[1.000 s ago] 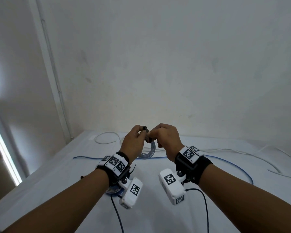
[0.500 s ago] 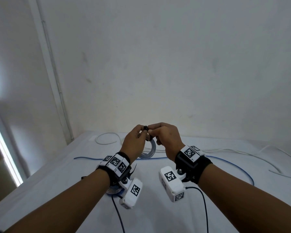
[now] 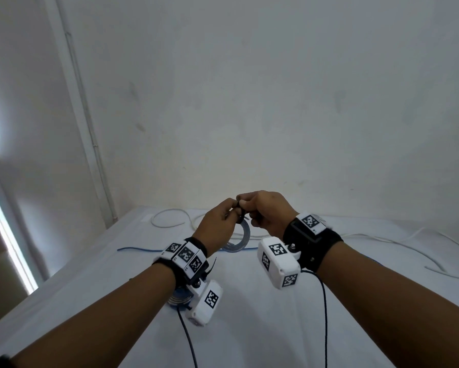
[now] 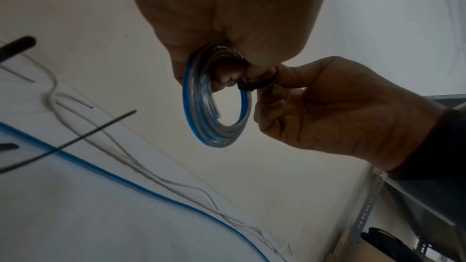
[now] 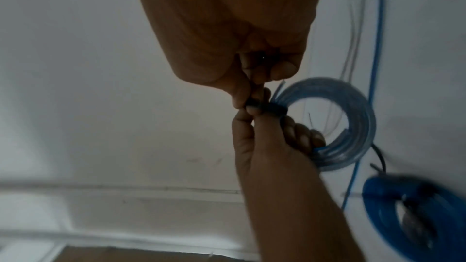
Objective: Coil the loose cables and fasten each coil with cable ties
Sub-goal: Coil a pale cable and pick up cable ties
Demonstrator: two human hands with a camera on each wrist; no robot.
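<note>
My left hand (image 3: pixel 231 209) holds a small coil of clear and blue cable (image 3: pixel 243 235) up above the white table (image 3: pixel 249 328), with fingers curled through the ring. A black cable tie (image 3: pixel 240 205) wraps the top of the coil. My right hand (image 3: pixel 248 205) pinches that tie between thumb and fingertips, right against the left hand. In the left wrist view the coil (image 4: pixel 216 97) hangs below the left fingers and the tie (image 4: pixel 254 85) sits at the right hand (image 4: pixel 327 107). In the right wrist view the tie (image 5: pixel 267 108) crosses the coil (image 5: pixel 348 123).
A second, darker blue coil (image 5: pixel 416 206) lies on the table under my left wrist (image 3: pixel 179 298). A loose blue cable (image 3: pixel 138 250) and white cables (image 3: pixel 167 219) run along the far side, more white cable (image 3: pixel 408 251) at the right. White walls enclose back and left.
Both hands stay together on the raised coil and have shifted only slightly. The right fingers keep working the black tie at the top of the coil.
</note>
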